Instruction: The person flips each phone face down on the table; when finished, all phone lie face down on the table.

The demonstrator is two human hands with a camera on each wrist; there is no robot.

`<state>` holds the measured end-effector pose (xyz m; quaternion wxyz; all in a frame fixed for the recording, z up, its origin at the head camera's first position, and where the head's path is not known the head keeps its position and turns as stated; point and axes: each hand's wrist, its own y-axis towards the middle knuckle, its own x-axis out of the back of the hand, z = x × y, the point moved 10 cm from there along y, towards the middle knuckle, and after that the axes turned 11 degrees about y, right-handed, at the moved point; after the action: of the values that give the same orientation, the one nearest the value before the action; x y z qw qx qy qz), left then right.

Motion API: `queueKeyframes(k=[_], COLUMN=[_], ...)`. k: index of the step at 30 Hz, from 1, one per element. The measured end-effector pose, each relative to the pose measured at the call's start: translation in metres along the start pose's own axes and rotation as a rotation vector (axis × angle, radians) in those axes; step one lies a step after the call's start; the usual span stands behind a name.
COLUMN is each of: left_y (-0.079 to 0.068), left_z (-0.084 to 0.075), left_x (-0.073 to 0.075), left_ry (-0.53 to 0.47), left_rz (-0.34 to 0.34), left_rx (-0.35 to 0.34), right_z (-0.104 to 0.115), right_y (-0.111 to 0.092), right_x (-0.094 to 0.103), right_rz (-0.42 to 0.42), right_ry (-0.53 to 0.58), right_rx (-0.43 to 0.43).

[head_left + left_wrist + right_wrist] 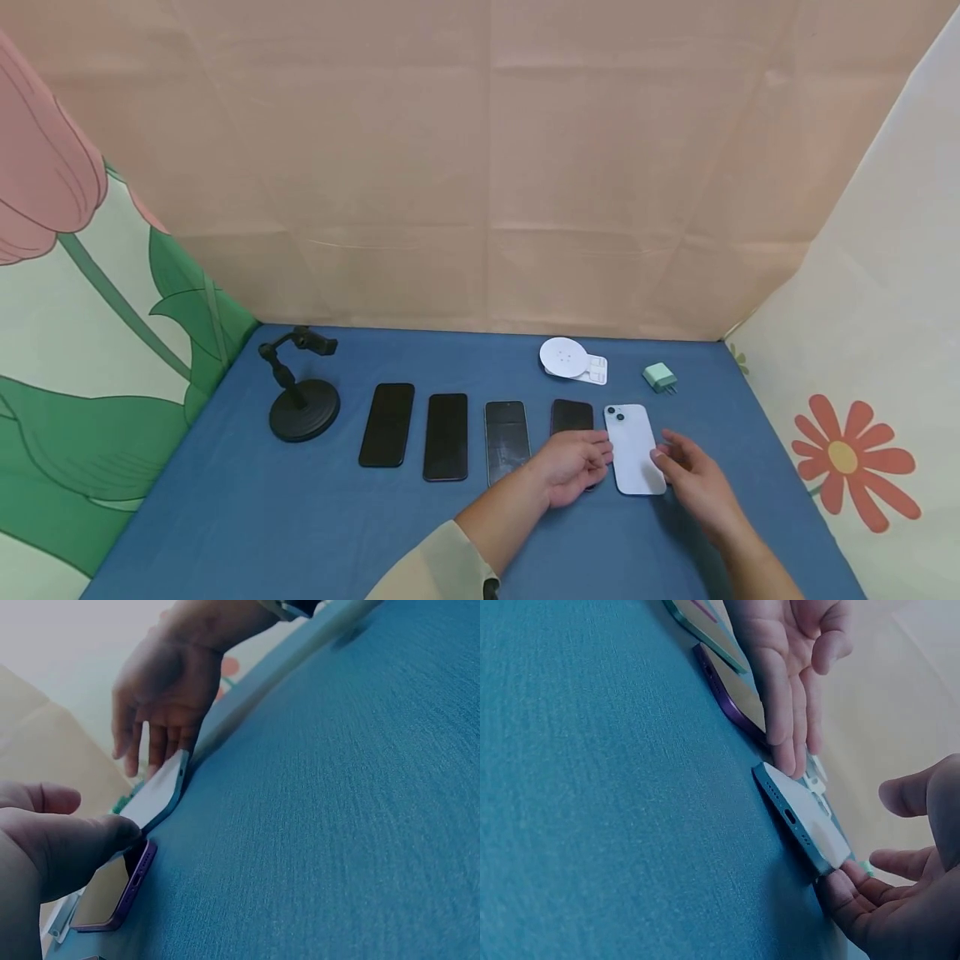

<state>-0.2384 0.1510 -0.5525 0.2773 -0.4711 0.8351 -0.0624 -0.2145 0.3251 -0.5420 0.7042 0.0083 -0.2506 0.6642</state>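
Note:
A white phone (633, 450) lies camera side up between the two hands. The fingertips of my left hand (573, 467) reach its left edge, fingers fairly straight. On the other side, my right hand (697, 479) has its fingertips at the right edge. In the right wrist view the white phone's (802, 806) charging port faces the camera, and the right thumb stands away from it. Partly hidden under my left hand is a dark phone (572, 415); the left wrist view shows its purple edge (129, 896).
Further left lie a phone with a greyish screen (507, 437) and two black phones (446, 437) (387, 425). A black phone stand (303, 411) is at far left. Behind are a white round charger (564, 357) and a green plug (660, 377). Fabric walls enclose the blue table (300, 525).

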Motion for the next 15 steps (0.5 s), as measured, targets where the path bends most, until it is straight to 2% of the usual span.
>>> queueKeyframes(k=[15], left_y=[-0.0014], left_z=[-0.0004], left_x=[0.0035], left_ry=[0.016], left_rz=[-0.005], left_rx=[0.005], right_z=[0.0007], right_y=[0.0022], right_x=[-0.0029], right_rz=[0.026], right_ry=[-0.023], right_rx=[0.009])
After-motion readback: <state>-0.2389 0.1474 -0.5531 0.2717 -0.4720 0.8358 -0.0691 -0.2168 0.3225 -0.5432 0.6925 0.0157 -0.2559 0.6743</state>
